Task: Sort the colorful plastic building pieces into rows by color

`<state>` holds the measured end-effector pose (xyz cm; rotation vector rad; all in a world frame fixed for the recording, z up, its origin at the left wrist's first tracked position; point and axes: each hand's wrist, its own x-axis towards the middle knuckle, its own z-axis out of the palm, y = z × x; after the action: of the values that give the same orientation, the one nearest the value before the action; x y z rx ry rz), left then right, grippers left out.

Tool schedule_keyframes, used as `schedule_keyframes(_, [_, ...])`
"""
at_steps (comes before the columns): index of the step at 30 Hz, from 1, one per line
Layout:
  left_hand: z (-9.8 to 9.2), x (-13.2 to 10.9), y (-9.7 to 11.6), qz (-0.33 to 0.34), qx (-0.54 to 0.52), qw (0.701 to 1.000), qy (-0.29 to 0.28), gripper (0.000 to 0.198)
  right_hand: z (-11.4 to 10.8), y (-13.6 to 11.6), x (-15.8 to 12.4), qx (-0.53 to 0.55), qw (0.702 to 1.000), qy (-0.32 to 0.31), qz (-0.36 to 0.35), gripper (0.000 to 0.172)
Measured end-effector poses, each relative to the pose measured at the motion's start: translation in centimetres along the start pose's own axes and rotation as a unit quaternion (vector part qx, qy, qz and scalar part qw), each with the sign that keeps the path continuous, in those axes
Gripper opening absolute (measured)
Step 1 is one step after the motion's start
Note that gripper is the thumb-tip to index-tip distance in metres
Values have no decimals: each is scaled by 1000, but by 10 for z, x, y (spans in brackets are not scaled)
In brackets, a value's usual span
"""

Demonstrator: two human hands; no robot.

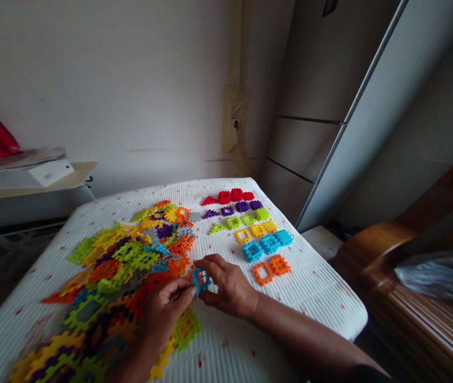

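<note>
Between my two hands is a blue window-grid interlocking plastic piece [201,280], held just off the front edge of the big pile. My left hand [166,306] pinches its left side between thumb and fingers. The thumb and fingers of my right hand [228,284] grip its right side. An orange edge shows behind the blue piece; I cannot tell whether it belongs to another piece in my hands. Left of my hands spreads the mixed pile of interlocking pieces [128,255]. A lime window-grid piece [186,329] lies by my left wrist.
Rows sorted by colour lie right of the pile: red [224,197], purple [227,211], lime [233,222], yellow [257,231], blue [269,244] and orange pieces [279,264]. A white quilted cover [310,298] lies beneath. Nearby are a shelf [78,175] and a wooden chair [370,255].
</note>
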<state>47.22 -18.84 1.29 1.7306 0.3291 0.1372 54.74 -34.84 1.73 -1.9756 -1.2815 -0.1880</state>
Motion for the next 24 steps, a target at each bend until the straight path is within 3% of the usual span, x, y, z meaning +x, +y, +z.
schedule_keyframes(2, [1, 0, -1, 13, 1, 1000, -6, 36, -20, 8, -1, -20, 1000, -20, -11, 59])
schedule_keyframes(5, [-1, -1, 0, 18, -2, 1000, 20, 41, -67, 31, -5, -73, 996, -43, -8, 55])
schedule_keyframes(8, [-5, -1, 4, 14, 0, 999, 41, 41, -120, 63, -11, -141, 987, -64, 46, 57])
schedule_keyframes(11, [-8, -1, 5, 15, 1, 999, 44, 39, -157, 95, -19, -216, 966, -121, 74, 61])
schedule_keyframes(14, [-8, 2, 1, 18, 3, 999, 34, 39, -169, 114, -25, -252, 946, -181, 96, 65])
schedule_keyframes(17, [-7, 4, -4, 14, 8, 1000, 25, 40, -166, 119, -26, -262, 931, -225, 122, 67])
schedule_keyframes(24, [-7, 2, -2, 7, 20, 999, 37, 40, -157, 124, -23, -260, 921, -245, 154, 69])
